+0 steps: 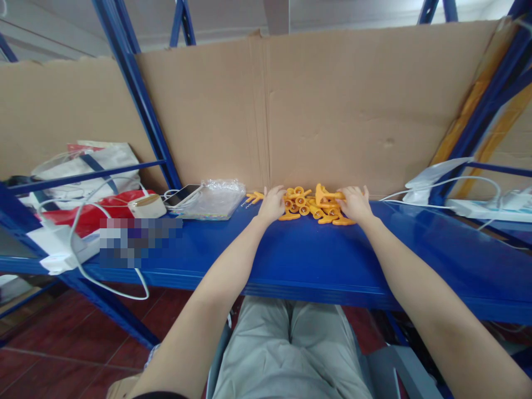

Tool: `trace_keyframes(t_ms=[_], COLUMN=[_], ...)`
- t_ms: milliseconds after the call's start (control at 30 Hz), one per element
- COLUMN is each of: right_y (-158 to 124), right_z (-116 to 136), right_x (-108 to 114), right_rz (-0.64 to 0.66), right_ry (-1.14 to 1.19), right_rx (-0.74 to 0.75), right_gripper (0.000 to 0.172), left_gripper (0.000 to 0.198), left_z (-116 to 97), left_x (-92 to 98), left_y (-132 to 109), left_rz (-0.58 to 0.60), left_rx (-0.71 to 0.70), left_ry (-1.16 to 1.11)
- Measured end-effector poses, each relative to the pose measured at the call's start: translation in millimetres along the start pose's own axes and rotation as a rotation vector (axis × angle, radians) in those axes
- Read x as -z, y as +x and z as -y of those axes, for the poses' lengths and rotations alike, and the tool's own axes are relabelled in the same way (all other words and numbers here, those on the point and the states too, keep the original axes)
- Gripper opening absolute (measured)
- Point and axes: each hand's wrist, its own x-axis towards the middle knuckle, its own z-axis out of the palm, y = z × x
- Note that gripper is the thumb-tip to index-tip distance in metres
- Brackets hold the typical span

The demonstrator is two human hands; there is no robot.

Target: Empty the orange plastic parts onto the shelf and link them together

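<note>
A pile of several orange plastic parts (305, 206) lies at the back of the blue shelf (316, 260), against the cardboard wall. My left hand (272, 204) rests on the pile's left side with fingers curled over the parts. On the right side of the pile is my right hand (354, 203), fingers bent and touching the orange pieces; one long orange part (330, 194) sticks out beside its fingers. A single orange part (253, 197) lies loose just left of my left hand. Whether either hand grips a piece is hidden.
A clear plastic bag (218, 199), a phone (183, 195), a white charger with cables (147, 206) and a red item with white bags (89, 213) sit on the left. White cables and a power strip (490, 208) lie right. Blue rack posts (141, 105) stand behind.
</note>
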Motion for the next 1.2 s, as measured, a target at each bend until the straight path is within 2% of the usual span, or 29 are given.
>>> trace_keyframes(t_ms=[200,400,533,733,1033,1200], right_y=[4,4,2,0,0,1], right_z=[30,61,71,72,74,72], right_x=[12,16,17,18,19,16], right_rz=[-0.040,-0.055,-0.039,-0.024,0.071,0.077], right_ry=[0.003,0.014,-0.002,0.002,0.009,0.017], right_rx=[0.137,0.333,0.382,0.408,0.353,0.373], right_gripper=[0.034,0.033,0.034,0.031,0.037,0.033], left_gripper=[0.044,0.040,0.037,0.031,0.029,0.028], left_z=[-18,-46,-54,-48,-43,-39], left_x=[7.7,5.9,2.0,0.1,-0.3,-1.9], left_y=[-2,-6,-7,-6,-4,-3], left_rz=[-0.088,-0.040,-0.003,0.018,0.054,0.069], left_rx=[-0.191,-0.394,-0.347,-0.309,-0.336,-0.367], left_ry=[0.015,0.018,0.029,0.064,0.093,0.086])
